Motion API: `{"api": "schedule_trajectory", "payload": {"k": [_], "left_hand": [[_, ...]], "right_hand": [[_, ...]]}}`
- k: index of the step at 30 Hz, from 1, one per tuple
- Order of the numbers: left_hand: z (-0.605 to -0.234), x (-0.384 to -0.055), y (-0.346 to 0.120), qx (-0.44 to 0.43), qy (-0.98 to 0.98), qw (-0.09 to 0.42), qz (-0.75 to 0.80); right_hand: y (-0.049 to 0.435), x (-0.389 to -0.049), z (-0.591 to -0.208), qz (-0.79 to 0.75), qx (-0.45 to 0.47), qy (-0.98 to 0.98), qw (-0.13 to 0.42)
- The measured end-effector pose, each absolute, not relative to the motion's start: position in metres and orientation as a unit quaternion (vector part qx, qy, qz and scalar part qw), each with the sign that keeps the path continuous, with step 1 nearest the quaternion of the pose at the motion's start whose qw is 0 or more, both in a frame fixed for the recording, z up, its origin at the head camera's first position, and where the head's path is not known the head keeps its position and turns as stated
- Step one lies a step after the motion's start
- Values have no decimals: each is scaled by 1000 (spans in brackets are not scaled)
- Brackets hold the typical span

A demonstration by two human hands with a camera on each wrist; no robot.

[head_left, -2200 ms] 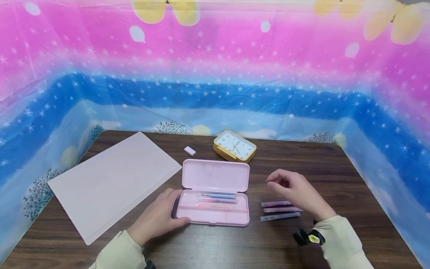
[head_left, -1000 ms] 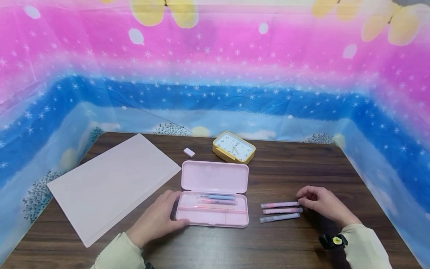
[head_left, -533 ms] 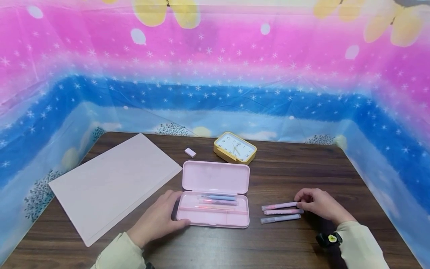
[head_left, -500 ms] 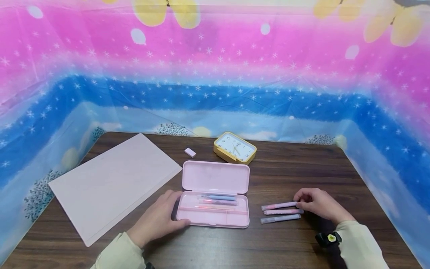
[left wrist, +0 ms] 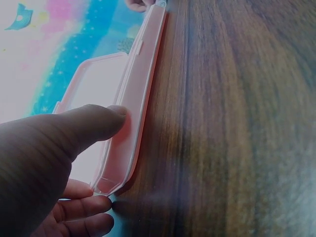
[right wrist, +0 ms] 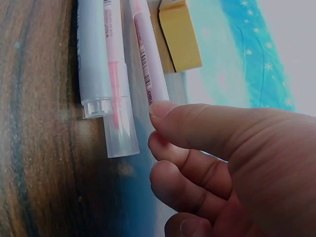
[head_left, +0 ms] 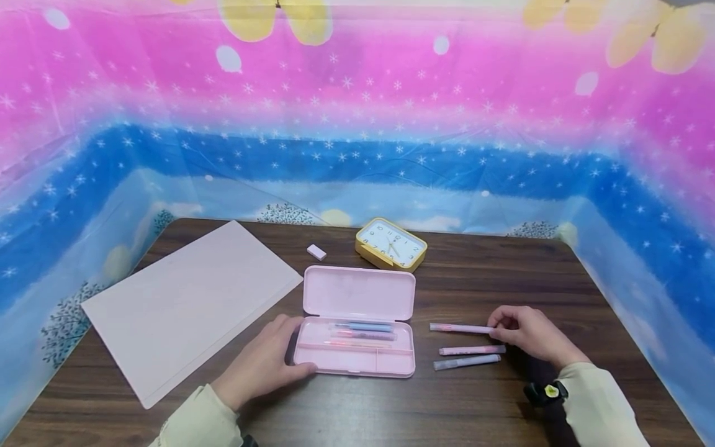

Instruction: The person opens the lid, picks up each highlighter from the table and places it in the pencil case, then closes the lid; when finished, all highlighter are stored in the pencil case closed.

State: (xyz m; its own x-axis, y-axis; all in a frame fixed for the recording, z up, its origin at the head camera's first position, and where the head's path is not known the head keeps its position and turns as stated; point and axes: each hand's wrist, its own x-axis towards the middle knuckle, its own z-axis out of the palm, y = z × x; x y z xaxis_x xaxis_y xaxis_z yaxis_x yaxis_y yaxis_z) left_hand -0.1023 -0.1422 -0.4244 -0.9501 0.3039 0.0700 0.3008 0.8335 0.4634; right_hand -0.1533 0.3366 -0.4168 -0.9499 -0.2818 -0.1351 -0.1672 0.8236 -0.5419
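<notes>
My right hand [head_left: 530,332] pinches the right end of a pink highlighter pen [head_left: 459,328] between thumb and fingers. In the right wrist view the thumb lies over the end of that pen [right wrist: 150,59], which bears a barcode. Two more pens, a pink one [head_left: 472,351] and a grey-white one [head_left: 467,362], lie on the table nearer to me. At the middle sits a pink pencil case [head_left: 341,357], lid up, with several pens [head_left: 363,327] in its upper compartment. My left hand [head_left: 265,357] grips the case's left end, its thumb [left wrist: 101,123] pressed on the front wall.
A large pale pink folder-like sheet [head_left: 190,307] lies at the left. Behind the case are a small eraser [head_left: 316,251] and a yellow alarm clock [head_left: 391,243]. A patterned curtain [head_left: 357,158] surrounds the dark wooden table [head_left: 503,267].
My right hand moved right to the pens and took hold of the farthest one. That pen now lies farther from the other two. The left hand has stayed on the case.
</notes>
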Motion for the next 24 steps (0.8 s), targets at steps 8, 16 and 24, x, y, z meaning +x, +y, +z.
{"api": "schedule_trajectory", "payload": {"k": [8, 16, 24], "left_hand": [[-424, -102, -142, 156, 958, 7, 239], [-422, -103, -143, 158, 958, 7, 238], [-420, -102, -143, 155, 959, 14, 237]], "right_hand": [[334, -150, -413, -266, -98, 954, 95], [326, -139, -389, -263, -102, 958, 52], [303, -131, -365, -272, -133, 953, 10]]}}
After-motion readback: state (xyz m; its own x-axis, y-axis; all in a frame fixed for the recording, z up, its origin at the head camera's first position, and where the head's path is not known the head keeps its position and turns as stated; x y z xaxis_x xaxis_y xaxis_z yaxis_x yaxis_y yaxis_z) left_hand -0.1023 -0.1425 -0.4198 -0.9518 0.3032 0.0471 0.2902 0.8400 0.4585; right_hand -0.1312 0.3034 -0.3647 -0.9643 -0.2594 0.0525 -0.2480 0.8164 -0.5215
